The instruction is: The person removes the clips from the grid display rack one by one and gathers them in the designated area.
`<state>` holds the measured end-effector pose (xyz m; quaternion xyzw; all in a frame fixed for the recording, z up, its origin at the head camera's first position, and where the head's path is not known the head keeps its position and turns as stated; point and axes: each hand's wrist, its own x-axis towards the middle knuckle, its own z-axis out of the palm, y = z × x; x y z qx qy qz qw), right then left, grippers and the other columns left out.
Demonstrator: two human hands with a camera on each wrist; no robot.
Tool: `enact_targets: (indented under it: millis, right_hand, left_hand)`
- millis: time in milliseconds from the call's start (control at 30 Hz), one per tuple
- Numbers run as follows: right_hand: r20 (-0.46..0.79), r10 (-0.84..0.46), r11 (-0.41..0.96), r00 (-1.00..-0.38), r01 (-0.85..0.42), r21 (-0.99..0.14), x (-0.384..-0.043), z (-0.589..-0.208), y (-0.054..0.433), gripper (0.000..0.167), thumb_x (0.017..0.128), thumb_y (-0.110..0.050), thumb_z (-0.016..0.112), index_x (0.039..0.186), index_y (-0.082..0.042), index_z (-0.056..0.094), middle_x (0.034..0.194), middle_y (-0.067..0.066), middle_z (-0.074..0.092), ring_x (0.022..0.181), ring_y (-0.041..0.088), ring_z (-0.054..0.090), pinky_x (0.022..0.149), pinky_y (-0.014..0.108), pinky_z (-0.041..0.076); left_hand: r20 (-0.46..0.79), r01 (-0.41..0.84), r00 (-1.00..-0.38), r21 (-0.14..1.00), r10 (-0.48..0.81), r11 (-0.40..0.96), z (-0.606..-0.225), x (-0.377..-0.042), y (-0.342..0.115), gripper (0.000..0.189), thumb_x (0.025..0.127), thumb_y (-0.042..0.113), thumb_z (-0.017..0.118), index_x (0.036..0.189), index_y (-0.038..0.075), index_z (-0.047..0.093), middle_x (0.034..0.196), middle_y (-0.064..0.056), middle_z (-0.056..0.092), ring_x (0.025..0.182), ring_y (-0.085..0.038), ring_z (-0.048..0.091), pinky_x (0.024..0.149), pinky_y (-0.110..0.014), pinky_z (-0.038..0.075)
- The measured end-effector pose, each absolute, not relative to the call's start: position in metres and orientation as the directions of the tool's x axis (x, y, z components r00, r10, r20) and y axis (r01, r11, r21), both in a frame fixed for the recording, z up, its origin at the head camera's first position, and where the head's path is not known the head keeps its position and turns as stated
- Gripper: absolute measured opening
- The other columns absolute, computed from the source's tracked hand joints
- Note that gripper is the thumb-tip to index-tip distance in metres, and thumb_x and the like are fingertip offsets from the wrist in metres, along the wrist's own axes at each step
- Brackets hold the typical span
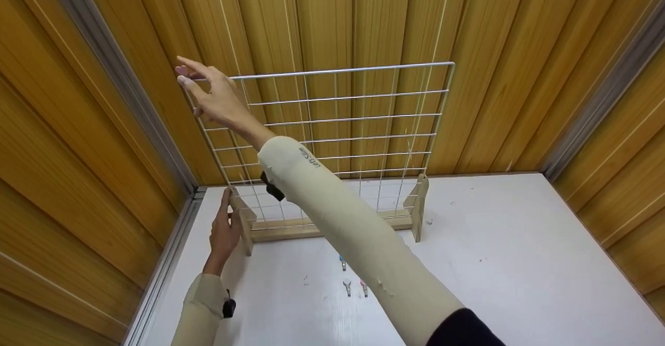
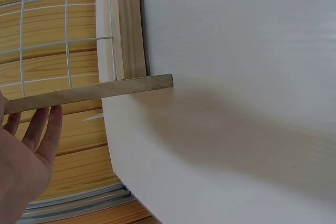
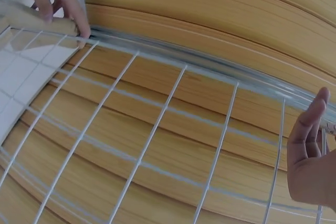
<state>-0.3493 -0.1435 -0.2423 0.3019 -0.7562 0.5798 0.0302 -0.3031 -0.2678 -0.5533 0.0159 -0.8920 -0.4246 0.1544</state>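
Observation:
My right hand [image 1: 221,99] is at the upper left corner of a white wire grid panel [image 1: 343,70]. Its thumb and index finger pinch a small pink heart-shaped piece [image 1: 181,70] at that corner; in the right wrist view the piece is mostly hidden behind the fingers. Lower down, my left hand [image 1: 226,231] holds the left upright of the wooden stand [image 1: 243,226], with fingers along its outer face in the left wrist view. The grid stands upright in this wooden base, leaning slightly.
Several small metal clips, one with a blue part [image 1: 343,263] and one with a red part [image 1: 364,288], lie on the white table [image 1: 493,273] before the stand. Yellow wood-look panels [image 1: 384,18] enclose the back and sides, with metal rails [image 1: 171,263] along the left edge.

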Motion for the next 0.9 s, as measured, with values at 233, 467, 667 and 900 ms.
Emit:
enact_targets:
  millis: [233, 467, 667, 900]
  right_hand:
    - [0.425, -0.205, 0.175, -0.882, -0.460, -0.870, -0.348, -0.241, -0.154, 0.029, 0.103, -0.026, 0.061, 0.129, -0.020, 0.073, 0.120, -0.007, 0.076, 0.055, 0.010, 0.065, 0.048, 0.016, 0.041]
    - [0.400, -0.078, 0.086, -0.913, -0.406, -0.910, -0.343, -0.240, -0.161, 0.028, 0.100, -0.022, 0.063, 0.125, -0.017, 0.076, 0.118, -0.005, 0.077, 0.055, 0.008, 0.071, 0.045, 0.016, 0.041]
    - [0.426, 0.004, 0.048, -0.905, -0.425, -0.904, -0.339, -0.241, -0.168, 0.027, 0.098, -0.018, 0.063, 0.120, -0.015, 0.078, 0.112, -0.004, 0.079, 0.053, 0.008, 0.069, 0.050, 0.015, 0.048]
    - [0.432, 0.078, -0.010, -0.899, -0.434, -0.901, -0.336, -0.243, -0.173, 0.026, 0.097, -0.019, 0.064, 0.118, -0.014, 0.079, 0.108, -0.006, 0.079, 0.060, 0.004, 0.071, 0.049, 0.014, 0.044]
  left_hand:
    - [0.266, 0.100, -0.949, 0.764, -0.169, 0.638, -0.554, -0.305, -0.264, 0.061, 0.110, 0.011, 0.041, 0.166, 0.017, 0.015, 0.163, -0.021, 0.037, 0.114, -0.043, 0.064, 0.079, -0.055, 0.053]
    - [0.219, 0.069, -0.961, 0.782, -0.170, 0.619, -0.549, -0.307, -0.261, 0.063, 0.111, 0.013, 0.040, 0.166, 0.020, 0.010, 0.168, -0.017, 0.028, 0.125, -0.044, 0.059, 0.092, -0.062, 0.051]
    - [0.246, 0.088, -0.954, 0.778, -0.172, 0.622, -0.548, -0.305, -0.262, 0.064, 0.109, 0.009, 0.042, 0.166, 0.017, 0.013, 0.168, -0.016, 0.029, 0.121, -0.043, 0.062, 0.088, -0.060, 0.052]
    - [0.239, 0.082, -0.955, 0.784, -0.176, 0.616, -0.547, -0.305, -0.258, 0.063, 0.109, 0.008, 0.042, 0.166, 0.016, 0.016, 0.167, -0.016, 0.030, 0.118, -0.042, 0.063, 0.086, -0.058, 0.053]
